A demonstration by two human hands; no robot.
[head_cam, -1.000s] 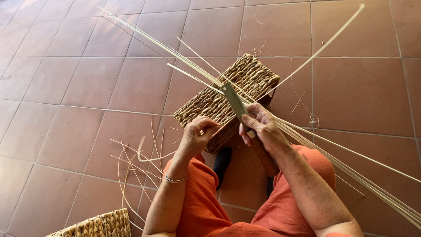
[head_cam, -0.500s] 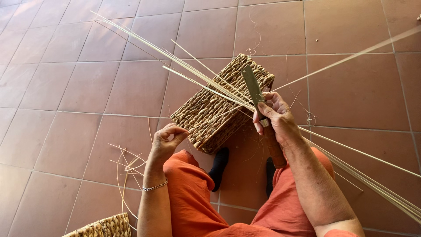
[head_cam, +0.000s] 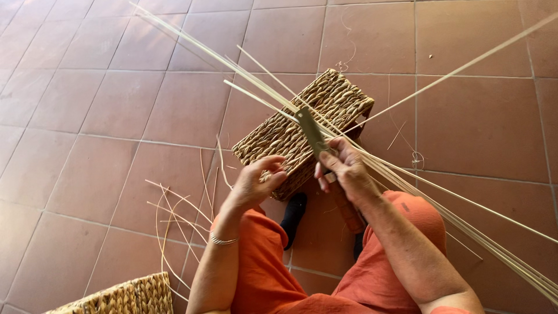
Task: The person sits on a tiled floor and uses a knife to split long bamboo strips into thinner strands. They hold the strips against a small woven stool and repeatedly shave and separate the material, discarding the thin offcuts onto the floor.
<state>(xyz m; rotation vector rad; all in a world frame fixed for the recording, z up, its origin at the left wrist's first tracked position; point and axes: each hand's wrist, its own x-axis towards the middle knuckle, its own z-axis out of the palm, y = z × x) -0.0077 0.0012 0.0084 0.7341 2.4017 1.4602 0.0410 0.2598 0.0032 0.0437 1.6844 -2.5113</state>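
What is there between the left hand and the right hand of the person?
In the head view, a short gap separates the left hand from the right hand. Through it shows the edge of the woven basket, crossed by thin cane strips.

A knife (head_cam: 311,132) with a flat, dull grey-green blade is gripped at its handle by the right hand (head_cam: 343,168), the blade pointing up and away and tilted to the left, its flat lying against a bundle of long, thin, pale cane strips (head_cam: 407,174). The strips run slantwise from upper left to lower right, fanning apart at the far end and gathering into a dense sheaf at the lower right edge. They cross over a rectangular basket (head_cam: 302,131) of twisted tan fibre, which lies tipped on the tiled floor, the left hand (head_cam: 258,180) curled at its near edge.
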